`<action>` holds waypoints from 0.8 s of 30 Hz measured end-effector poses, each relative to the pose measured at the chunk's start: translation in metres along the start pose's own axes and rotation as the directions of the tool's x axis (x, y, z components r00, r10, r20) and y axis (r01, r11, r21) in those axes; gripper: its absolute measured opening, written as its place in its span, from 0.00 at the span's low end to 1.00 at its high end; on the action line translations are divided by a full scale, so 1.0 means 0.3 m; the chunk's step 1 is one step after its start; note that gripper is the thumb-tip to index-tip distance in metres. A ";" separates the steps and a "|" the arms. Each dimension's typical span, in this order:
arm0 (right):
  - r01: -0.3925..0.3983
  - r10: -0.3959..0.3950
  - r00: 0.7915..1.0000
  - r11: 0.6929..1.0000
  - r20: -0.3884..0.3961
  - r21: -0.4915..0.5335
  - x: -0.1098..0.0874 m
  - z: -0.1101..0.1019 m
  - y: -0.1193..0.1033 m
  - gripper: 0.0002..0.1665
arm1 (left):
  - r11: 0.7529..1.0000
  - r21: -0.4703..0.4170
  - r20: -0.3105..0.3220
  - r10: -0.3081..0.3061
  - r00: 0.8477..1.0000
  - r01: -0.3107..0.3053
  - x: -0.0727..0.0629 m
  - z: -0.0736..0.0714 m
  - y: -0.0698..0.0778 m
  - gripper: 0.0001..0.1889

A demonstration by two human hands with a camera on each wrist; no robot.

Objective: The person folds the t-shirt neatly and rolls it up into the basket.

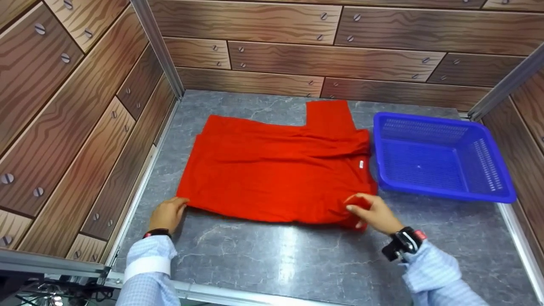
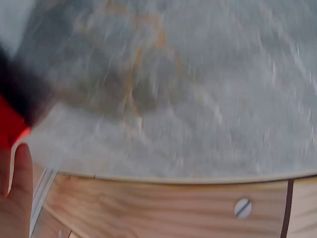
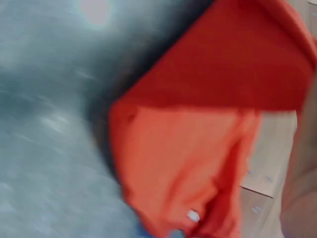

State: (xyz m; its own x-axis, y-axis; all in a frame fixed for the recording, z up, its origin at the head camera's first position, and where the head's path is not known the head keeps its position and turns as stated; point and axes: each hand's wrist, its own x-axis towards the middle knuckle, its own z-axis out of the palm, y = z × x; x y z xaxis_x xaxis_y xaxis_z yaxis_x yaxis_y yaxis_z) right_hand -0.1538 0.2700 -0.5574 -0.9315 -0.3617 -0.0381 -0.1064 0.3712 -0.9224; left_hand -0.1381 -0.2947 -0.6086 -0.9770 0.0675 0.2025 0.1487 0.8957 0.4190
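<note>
A red T-shirt (image 1: 263, 170) lies spread sideways on the grey marbled tabletop, its collar with a small white tag toward the right. One sleeve sticks out at the far side. My left hand (image 1: 166, 215) pinches the hem's near corner, where the left wrist view shows thumb and finger (image 2: 21, 171) meeting at red cloth. At the near shoulder end, my right hand (image 1: 376, 213) pinches a bit of the shirt between thumb and curled fingers. Lifted red cloth (image 3: 213, 64) hangs in a fold beside that hand in the right wrist view.
A blue plastic basket (image 1: 442, 195) with slotted sides stands to the right, close to the collar. Wood-patterned panels (image 1: 272, 55) wall the back and both sides, joined by metal rails. Another metal rail (image 1: 238, 295) runs along the front edge.
</note>
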 end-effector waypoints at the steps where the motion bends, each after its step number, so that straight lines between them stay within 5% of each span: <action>1: 0.005 -0.006 1.000 1.000 0.026 0.011 -0.003 -0.014 -0.016 0.13 | 1.000 -0.006 0.006 0.008 1.000 -0.008 0.001 -0.011 -0.002 0.09; 6: -0.018 0.006 0.984 0.998 0.178 0.067 -0.038 -0.048 -0.075 0.13 | 0.999 -0.046 0.058 0.011 0.998 -0.008 -0.003 -0.052 -0.013 0.09; 11: -0.016 -0.018 0.964 0.992 0.265 0.126 -0.042 -0.053 -0.105 0.13 | 0.991 -0.108 0.118 -0.066 0.991 0.078 0.004 -0.078 -0.017 0.10; 19: -0.046 0.045 0.999 0.999 0.025 0.009 0.098 -0.100 -0.132 0.11 | 0.987 -0.074 0.083 -0.134 0.988 0.140 0.101 -0.085 0.008 0.11; 24: -0.008 -0.016 0.988 0.989 -0.156 -0.147 0.217 -0.125 -0.140 0.08 | 0.988 -0.018 -0.045 -0.153 0.987 0.152 0.195 -0.080 0.050 0.11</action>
State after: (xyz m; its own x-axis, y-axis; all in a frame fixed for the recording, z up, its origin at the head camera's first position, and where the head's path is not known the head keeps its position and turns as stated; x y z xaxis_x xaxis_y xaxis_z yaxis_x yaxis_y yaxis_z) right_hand -0.2231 0.2630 -0.5068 -0.9725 -0.2298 0.0368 -0.1495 0.4960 -0.8553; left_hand -0.1893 -0.2878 -0.5692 -0.9804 -0.0898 0.1753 0.0011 0.8876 0.4606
